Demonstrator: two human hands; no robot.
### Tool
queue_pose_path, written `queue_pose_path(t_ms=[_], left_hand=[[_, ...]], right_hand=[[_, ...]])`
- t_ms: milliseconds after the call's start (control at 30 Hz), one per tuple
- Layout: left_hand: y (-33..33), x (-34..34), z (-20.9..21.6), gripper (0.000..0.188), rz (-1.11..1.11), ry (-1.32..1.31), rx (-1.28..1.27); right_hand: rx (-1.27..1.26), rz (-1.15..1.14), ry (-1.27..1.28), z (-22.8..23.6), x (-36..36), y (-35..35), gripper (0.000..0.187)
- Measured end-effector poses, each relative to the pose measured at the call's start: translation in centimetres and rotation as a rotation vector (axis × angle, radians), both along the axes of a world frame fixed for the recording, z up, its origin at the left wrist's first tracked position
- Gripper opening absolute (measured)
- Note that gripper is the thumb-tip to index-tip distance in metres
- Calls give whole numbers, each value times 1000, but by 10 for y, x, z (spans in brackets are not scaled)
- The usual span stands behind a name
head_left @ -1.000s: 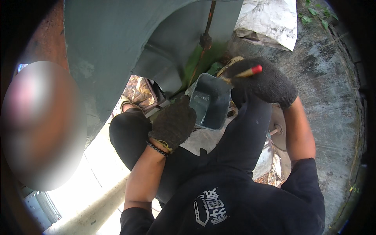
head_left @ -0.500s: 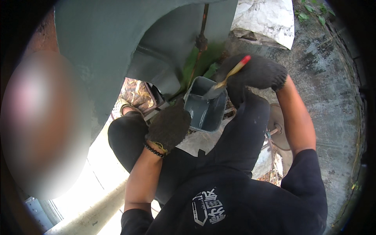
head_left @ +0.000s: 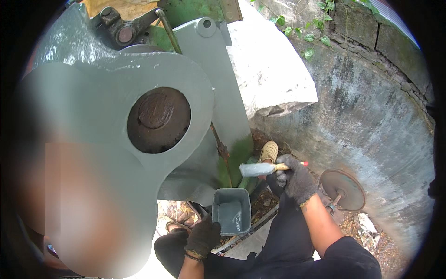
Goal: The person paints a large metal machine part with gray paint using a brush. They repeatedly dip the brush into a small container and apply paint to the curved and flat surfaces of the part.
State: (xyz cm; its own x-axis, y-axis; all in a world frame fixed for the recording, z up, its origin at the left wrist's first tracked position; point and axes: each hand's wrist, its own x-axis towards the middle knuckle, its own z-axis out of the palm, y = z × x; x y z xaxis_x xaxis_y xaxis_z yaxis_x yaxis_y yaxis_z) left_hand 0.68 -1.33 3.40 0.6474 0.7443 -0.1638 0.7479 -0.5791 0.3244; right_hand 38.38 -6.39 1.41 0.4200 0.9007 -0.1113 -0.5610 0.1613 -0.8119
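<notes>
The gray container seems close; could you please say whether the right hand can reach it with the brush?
Probably yes: the right hand holds the brush near the gray container, whose open top is uncovered, and the left hand grips only its left side.

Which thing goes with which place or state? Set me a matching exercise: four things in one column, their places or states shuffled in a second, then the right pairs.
Things
1. paintbrush
2. square paint tub
3. beaded bracelet
4. sheet

Places or states
A. worn at the wrist, just behind the gloved left hand
B. white, beside the grey metal panel
C. gripped in the gloved right hand, bristles coated grey
D. held at its side by the left hand, open at the top

Right pairs
1-C, 2-D, 3-A, 4-B
</notes>
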Motion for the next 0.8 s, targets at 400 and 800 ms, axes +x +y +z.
queue_pose_path(t_ms=[400, 800], left_hand=[[16, 4, -8, 21, -224, 217, 60], [25, 28, 9, 32, -160, 182, -51]], right_hand=[[482, -247, -406, 151, 17, 142, 32], [899, -715, -1103, 242, 12, 292, 29]])
